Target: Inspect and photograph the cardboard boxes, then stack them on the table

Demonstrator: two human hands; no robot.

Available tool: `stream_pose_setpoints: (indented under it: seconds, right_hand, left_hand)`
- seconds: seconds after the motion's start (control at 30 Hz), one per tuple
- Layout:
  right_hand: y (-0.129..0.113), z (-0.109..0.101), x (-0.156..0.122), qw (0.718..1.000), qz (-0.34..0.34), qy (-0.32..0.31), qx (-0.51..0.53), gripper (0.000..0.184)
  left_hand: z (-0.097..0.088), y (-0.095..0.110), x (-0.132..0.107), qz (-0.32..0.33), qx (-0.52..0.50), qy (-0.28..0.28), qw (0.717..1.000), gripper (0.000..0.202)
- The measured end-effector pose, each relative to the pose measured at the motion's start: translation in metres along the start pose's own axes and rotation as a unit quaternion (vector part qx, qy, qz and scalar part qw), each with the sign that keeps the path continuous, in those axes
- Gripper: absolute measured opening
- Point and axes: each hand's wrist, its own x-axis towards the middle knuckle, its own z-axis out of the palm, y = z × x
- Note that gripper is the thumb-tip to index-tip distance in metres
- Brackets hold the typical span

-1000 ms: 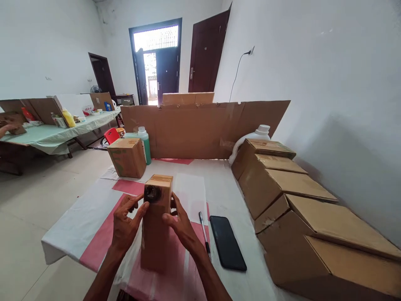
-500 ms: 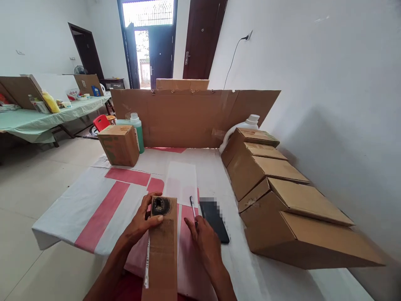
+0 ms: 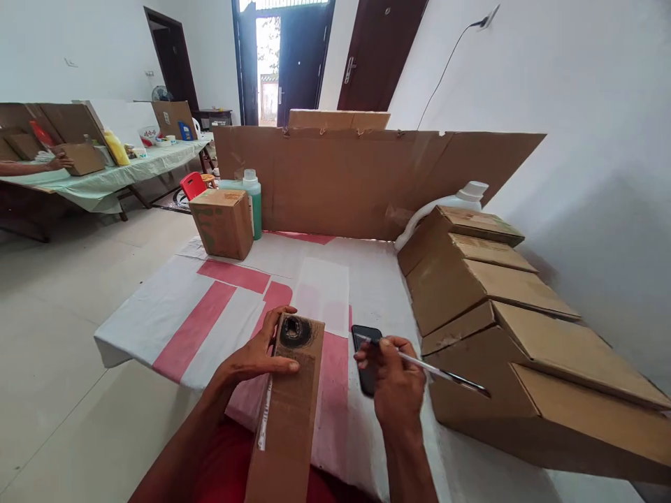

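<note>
A long narrow cardboard box (image 3: 288,412) with a black scribbled ring near its far end lies tilted over the table's near edge. My left hand (image 3: 259,356) grips its upper left side, thumb across the face. My right hand (image 3: 393,374) is closed on a pen (image 3: 445,374) that points out to the right. A black phone (image 3: 365,342) lies on the cloth just behind that hand.
The table (image 3: 157,314) has a white and red cloth. A row of cardboard boxes (image 3: 472,279) lines its right side; a cardboard sheet (image 3: 356,175) stands at the back with a small box (image 3: 223,223), green bottle (image 3: 253,199) and white jug (image 3: 469,195). Another person's arm (image 3: 26,166) rests on the far-left table.
My right hand has picked the pen up off the cloth and lifted it. The long box has been pulled nearer and laid lower, my left hand staying on it.
</note>
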Motion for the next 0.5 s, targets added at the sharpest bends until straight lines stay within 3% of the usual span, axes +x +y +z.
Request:
stream_pose_setpoints:
  seconds: [0.1, 0.2, 0.3, 0.5]
  right_hand:
    - [-0.030, 0.019, -0.014, 0.989, -0.034, -0.055, 0.134, 0.027]
    - [-0.043, 0.042, -0.031, 0.983, -0.058, -0.135, 0.113, 0.019]
    - [-0.044, 0.057, -0.041, 0.983, -0.077, -0.158, 0.062, 0.017]
    - [-0.045, 0.054, -0.043, 0.980, -0.094, -0.173, 0.000, 0.019]
  left_hand:
    - [0.003, -0.004, 0.004, 0.000, -0.021, -0.001, 1.000, 0.101]
    - [0.006, -0.006, 0.006, 0.008, -0.034, -0.006, 0.999, 0.095]
    - [0.008, -0.006, 0.005, 0.012, -0.021, 0.013, 1.000, 0.091]
    - [0.011, -0.006, 0.004, 0.015, 0.001, 0.026, 1.000, 0.086]
